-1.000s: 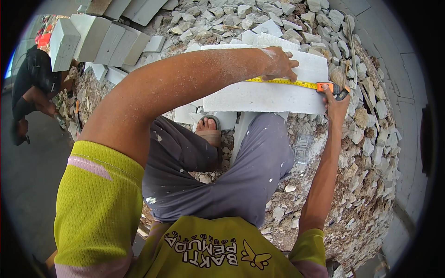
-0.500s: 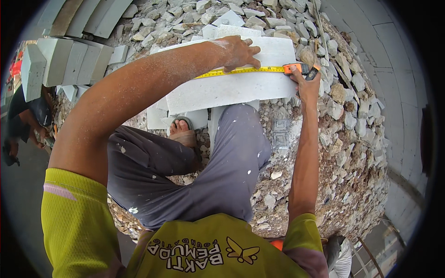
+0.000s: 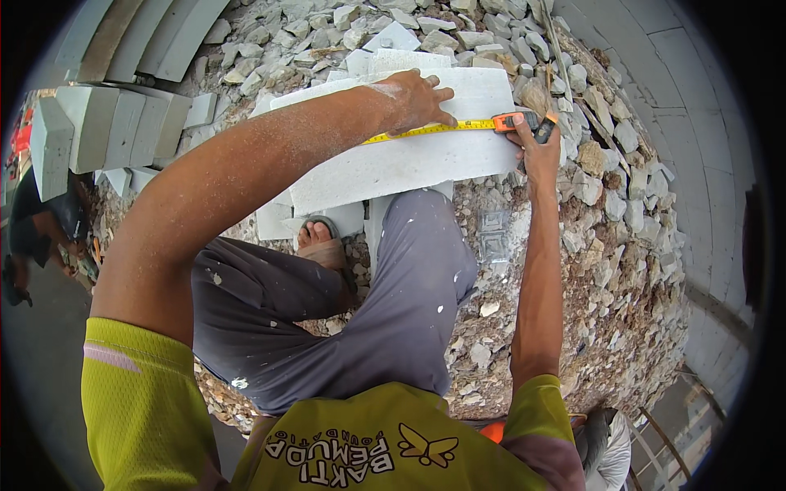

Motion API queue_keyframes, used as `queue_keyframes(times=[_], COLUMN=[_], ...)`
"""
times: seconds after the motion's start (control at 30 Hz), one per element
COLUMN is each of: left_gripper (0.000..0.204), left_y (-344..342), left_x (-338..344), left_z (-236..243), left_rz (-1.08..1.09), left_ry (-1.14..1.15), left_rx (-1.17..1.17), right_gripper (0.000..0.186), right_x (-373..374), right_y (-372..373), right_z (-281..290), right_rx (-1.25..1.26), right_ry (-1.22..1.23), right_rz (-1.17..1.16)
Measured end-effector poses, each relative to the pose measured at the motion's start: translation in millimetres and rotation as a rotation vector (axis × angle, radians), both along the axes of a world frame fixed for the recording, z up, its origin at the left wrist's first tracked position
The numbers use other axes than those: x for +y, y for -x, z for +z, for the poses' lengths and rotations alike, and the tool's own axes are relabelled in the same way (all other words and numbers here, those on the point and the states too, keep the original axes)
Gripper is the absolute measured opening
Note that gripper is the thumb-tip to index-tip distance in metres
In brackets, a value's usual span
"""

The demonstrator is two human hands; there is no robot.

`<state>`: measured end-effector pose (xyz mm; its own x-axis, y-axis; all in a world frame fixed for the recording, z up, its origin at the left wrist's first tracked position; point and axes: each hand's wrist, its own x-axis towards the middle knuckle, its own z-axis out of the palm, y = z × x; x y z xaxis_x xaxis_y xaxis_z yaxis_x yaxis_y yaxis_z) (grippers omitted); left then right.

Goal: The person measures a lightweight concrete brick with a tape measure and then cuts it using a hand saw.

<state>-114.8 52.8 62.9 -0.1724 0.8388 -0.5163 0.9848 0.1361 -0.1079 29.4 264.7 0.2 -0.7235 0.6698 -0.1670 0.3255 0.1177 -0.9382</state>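
One white block [image 3: 409, 168], flat-faced, its long side running left to right, my landmark for every place below, viewed from afar through the head camera. One tape measure [image 3: 514, 122], orange and black case, at the block's right end; one yellow blade [image 3: 471, 126] drawn out leftward along the block's upper face.

Left hand [image 3: 415, 102]: above the block's middle, fingers spread apart and bent, tips at the blade, tape case off to their right, towards the block's right end; whether the tips press down I cannot tell. Left forearm [image 3: 246, 159]: across the block's left part, hiding from me where the blade ends.

Right hand [image 3: 538, 151]: at the block's right end, closed around the tape measure, thumb against the case; in the same grip, one dark narrow tool [image 3: 546, 127] with some orange on it, kind unclear to me.

Surroundings: one grey-trousered knee [image 3: 430, 229] at the block's near edge; one sandalled foot [image 3: 315, 236] before its left half; one clear tray-like piece [image 3: 494, 237] nearer me than its right end; broken stones [image 3: 344, 37] beyond its far edge; grey blocks [image 3: 86, 123] well to its left; one other person [image 3: 45, 229], partly seen, farther left of it
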Motion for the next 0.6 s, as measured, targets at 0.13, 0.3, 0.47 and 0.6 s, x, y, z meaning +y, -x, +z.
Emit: queue_keyframes(times=[0.13,0.3,0.47,0.6], left_gripper=[0.093,0.088,0.089,0.085], left_y=[-0.5,-0.9,-0.3,-2.5], left_x=[1.8,12.2,15.5,21.2], left_z=[1.6,1.9,-0.4,0.9], left_rz=[0.001,-0.011,-0.041,-0.053], left_ry=[-0.007,0.015,0.053,0.066], left_rx=[-0.002,-0.002,0.027,0.029], right_gripper=[0.075,0.089,0.095,0.09], right_x=[5.3,0.9,-7.3,-1.6], right_y=[-3.9,-4.5,0.0,-3.0], right_z=[-3.9,-4.9,1.0,-5.2], right_rx=[-0.121,-0.234,-0.228,-0.17], right_ry=[-0.156,-0.357,-0.396,-0.46], right_rz=[0.01,-0.001,-0.022,-0.045])
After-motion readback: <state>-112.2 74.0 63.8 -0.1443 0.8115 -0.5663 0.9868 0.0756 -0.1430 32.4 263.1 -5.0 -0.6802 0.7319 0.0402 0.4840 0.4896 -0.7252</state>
